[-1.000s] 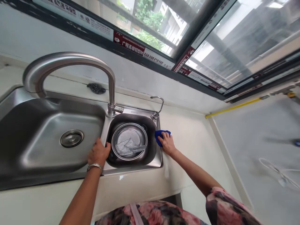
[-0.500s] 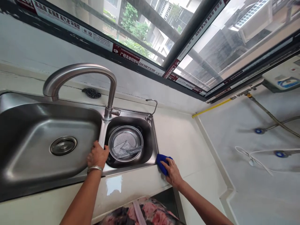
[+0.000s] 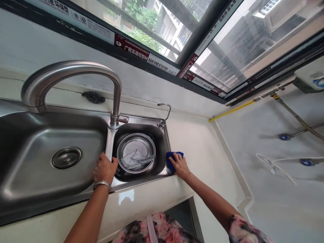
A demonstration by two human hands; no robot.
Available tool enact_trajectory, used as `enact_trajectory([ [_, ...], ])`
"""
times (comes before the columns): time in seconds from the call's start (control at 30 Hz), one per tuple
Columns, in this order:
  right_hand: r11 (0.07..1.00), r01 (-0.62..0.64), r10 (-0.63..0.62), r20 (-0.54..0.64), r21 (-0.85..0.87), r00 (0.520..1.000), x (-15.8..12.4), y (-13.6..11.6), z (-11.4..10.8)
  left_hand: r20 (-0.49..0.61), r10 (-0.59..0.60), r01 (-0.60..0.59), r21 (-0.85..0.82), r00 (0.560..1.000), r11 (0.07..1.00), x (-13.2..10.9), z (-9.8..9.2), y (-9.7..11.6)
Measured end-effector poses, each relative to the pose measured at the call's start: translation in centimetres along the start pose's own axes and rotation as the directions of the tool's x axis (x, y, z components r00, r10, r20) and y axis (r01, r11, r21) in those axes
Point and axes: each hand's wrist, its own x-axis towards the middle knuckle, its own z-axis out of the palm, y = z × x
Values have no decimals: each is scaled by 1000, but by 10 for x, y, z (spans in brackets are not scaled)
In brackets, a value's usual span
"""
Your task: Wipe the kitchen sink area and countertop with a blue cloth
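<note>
My left hand (image 3: 105, 168), with a silver bracelet at its wrist, is curled over the front part of the metal sink divider (image 3: 109, 141) between the two basins. My right hand (image 3: 181, 166) presses a blue cloth (image 3: 168, 162) onto the sink's right rim and the counter beside it. In the smaller basin (image 3: 161, 152) sits a round metal pan with a perforated strainer (image 3: 135, 146). A piece of clear bubble wrap (image 3: 134, 160) lies in it. Part of the cloth is hidden under my fingers.
A large curved faucet (image 3: 76, 67) arches over the bigger basin (image 3: 30, 158), and a thin small tap (image 3: 165, 111) stands at the back right corner. A dark scouring pad (image 3: 93, 97) lies behind the sink. A white counter (image 3: 199, 152) runs right, below the window.
My right hand has moved the blue cloth away from me, up along the sink's right edge. My left hand stays at the divider. The view has shifted slightly.
</note>
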Motion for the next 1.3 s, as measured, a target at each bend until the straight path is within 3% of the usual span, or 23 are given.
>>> enact_trajectory([
  [0.23,1000,-23,23,-34,8,999,87,32,-32,7,-26,26,21,1000,999,-3,-4,2],
  [0.47,999,-52,52,-127,3,990,172,55,-45,-7,-71,71,68,997,995,-5,-6,8],
  [0.63,999,-37,39,-162,14,986,202,63,-47,-10,-69,69,91,998,993,-5,-6,8],
  [0.73,997,-51,60,-170,59,984,197,61,-46,-36,-62,65,97,997,993,-4,-6,6],
  [0.87,996,-27,39,-143,84,989,169,56,-39,-37,-51,54,86,998,995,-1,-6,5],
  [1.07,986,62,-41,-134,156,990,96,47,-19,-50,-23,28,101,998,994,1,-5,5],
  [1.3,967,53,-12,-162,250,987,0,16,11,-56,4,2,115,998,993,0,-7,5],
])
